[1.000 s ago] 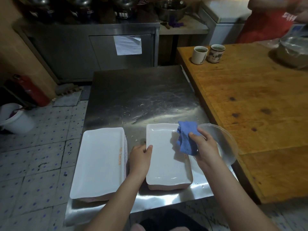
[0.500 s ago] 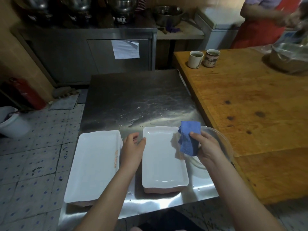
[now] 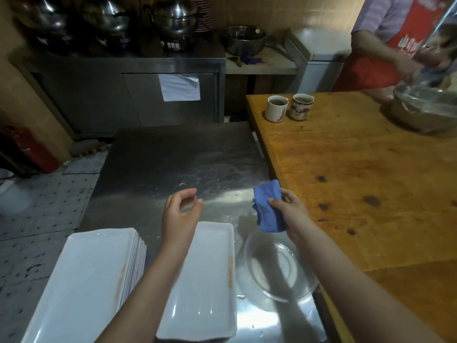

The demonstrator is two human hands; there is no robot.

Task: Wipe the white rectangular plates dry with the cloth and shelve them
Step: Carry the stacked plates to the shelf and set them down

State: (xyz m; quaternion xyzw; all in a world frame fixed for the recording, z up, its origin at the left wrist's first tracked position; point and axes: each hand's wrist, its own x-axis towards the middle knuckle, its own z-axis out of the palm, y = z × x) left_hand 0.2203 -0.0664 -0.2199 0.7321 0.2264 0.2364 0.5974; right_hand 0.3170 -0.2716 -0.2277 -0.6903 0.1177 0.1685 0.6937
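Plates: white rectangular ones, all at the near end of the steel bench [image 3: 185, 157]. There's a tall stack [image 3: 86, 280] on the left and a second plate [image 3: 205, 288] just beside it on the right, with a strip of bare steel between them.
Writing on plates: orange print runs along the right rim of both, way too blurry to read.
Cloth: the blue cloth [image 3: 268, 206] is bunched up and held in the air just past the second plate's far right corner, not touching any plate.
Right hand: the right hand [image 3: 291, 214] pinches the cloth between thumb and fingers.
Left hand: the left hand [image 3: 179, 214] hovers over the second plate's far end, fingers loosely curled, nothing in it.
Glass dish: a clear round glass dish [image 3: 277, 268] sits right beside the second plate, under the right forearm.
Wooden bench: the wooden bench [image 3: 358, 181] butts up on the right, with two mugs [image 3: 277, 108] at its far corner.
Other person: their red apron [image 3: 408, 43] has white lettering I can't make out.
Back wall: the paper sheet [image 3: 179, 87] on the cabinet door looks blank from here.
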